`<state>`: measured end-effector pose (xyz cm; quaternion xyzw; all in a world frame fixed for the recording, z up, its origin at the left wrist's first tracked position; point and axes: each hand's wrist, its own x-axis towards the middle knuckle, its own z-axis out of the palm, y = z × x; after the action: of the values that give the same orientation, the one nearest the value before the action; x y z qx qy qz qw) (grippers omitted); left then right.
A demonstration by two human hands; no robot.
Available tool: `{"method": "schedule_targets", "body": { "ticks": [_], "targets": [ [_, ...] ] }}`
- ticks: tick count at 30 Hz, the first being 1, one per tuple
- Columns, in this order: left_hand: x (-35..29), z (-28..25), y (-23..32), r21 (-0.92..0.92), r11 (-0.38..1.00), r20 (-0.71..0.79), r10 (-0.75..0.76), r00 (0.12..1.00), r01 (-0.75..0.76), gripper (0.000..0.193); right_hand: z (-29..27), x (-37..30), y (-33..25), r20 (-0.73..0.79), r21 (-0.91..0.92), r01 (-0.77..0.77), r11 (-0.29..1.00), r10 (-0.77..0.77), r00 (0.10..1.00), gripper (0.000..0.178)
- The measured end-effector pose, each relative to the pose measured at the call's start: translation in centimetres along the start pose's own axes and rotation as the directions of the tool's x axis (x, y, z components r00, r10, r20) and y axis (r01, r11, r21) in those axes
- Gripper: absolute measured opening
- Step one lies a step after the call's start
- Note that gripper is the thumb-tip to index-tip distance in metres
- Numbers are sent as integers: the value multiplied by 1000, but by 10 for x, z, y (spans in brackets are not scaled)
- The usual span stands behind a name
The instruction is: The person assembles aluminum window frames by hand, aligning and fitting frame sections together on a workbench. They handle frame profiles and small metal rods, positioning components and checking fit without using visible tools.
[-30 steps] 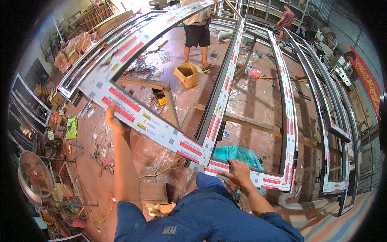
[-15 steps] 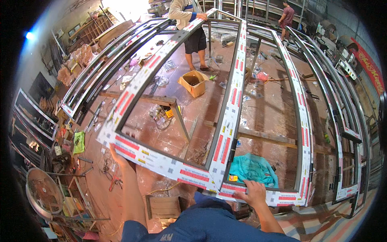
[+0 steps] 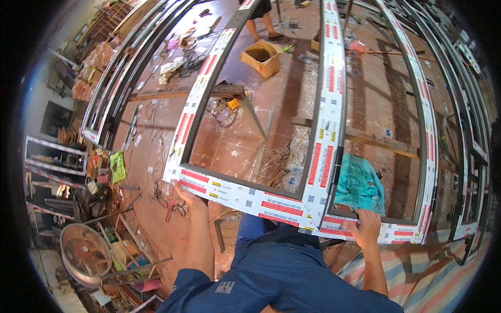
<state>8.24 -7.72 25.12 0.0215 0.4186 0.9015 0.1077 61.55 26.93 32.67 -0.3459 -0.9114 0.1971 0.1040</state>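
Near left corner of a long rectangular left frame (image 3: 253,203), dark-edged under white-and-red film, was held by the left hand (image 3: 192,197), fingers partly hidden beneath. Near bar of a matching film-covered right frame (image 3: 399,233) was gripped by the right hand (image 3: 367,228), fingertips over the inner edge. The left frame extended ahead of both hands, its near right corner just left of the right hand; any joint between frames could not be told. Judged stiff, heavy, slick-filmed; best held at near corners. Crumpled teal cloth (image 3: 360,185) was seen through the right frame's near end; brown wooden trestle (image 3: 225,92) was crossed by the left frame's left bar.
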Motion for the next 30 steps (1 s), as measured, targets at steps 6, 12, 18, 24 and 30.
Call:
{"method": "schedule_targets", "body": {
  "ticks": [6,12,18,24,30],
  "targets": [
    [13,-22,11,83,995,74,-61,995,55,93,-1,3,5,-16,21,-29,999,29,999,63],
    [25,-32,26,146,987,-39,-69,997,74,96,21,10,2,-124,369,-211,905,273,954,44],
    [54,-6,61,224,957,-197,-139,970,183,88,35,17,-58,-201,245,-140,959,192,961,50],
    [63,-44,32,165,969,-215,-149,965,186,85,64,36,-108,-260,159,-138,978,176,950,88],
    [70,-52,43,84,975,-199,-186,962,206,92,89,78,-168,-166,201,-395,897,428,888,106]
  ]
}}
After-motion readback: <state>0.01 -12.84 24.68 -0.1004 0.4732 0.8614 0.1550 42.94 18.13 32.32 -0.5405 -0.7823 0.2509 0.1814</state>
